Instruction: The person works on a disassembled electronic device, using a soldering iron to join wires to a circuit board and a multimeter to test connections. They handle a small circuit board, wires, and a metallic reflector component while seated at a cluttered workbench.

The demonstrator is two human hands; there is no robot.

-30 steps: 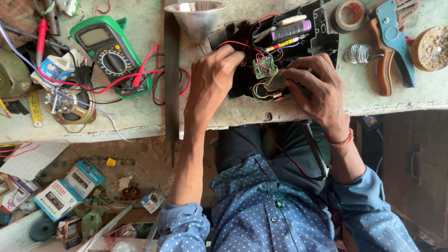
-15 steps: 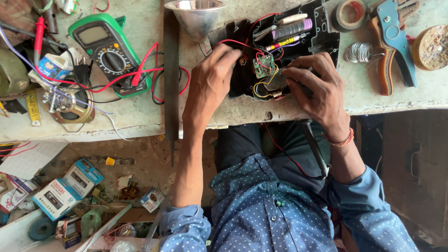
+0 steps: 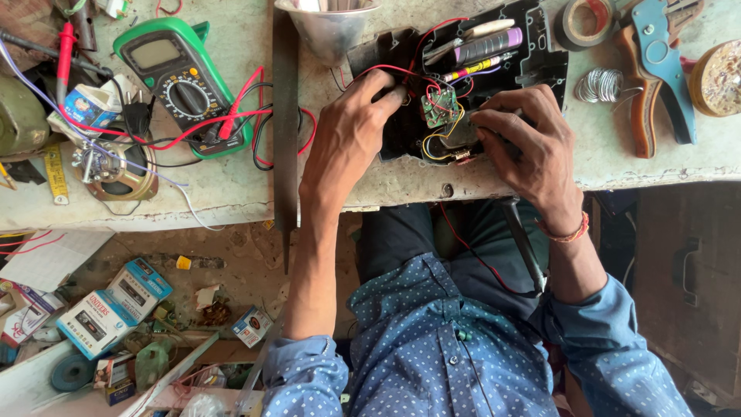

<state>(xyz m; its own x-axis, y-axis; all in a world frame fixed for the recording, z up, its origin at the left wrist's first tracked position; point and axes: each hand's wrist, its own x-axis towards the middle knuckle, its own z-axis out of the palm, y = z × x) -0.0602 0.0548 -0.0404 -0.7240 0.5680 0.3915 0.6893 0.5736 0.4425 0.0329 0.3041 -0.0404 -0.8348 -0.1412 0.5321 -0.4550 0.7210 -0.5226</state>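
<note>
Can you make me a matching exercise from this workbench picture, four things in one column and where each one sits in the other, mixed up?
Things:
1. multimeter
2. small circuit board
3. solder coil
4. metal funnel

Places:
A. right of the open black casing
B. inside the casing, between the left hand and right hand
C. far left of the bench, red and black leads draped over it
D. top edge of the bench, above the left hand

Pairs: 1-C, 2-B, 3-A, 4-D

Blue-white boxes (image 3: 108, 305), grey meter screen (image 3: 156, 52)
</note>
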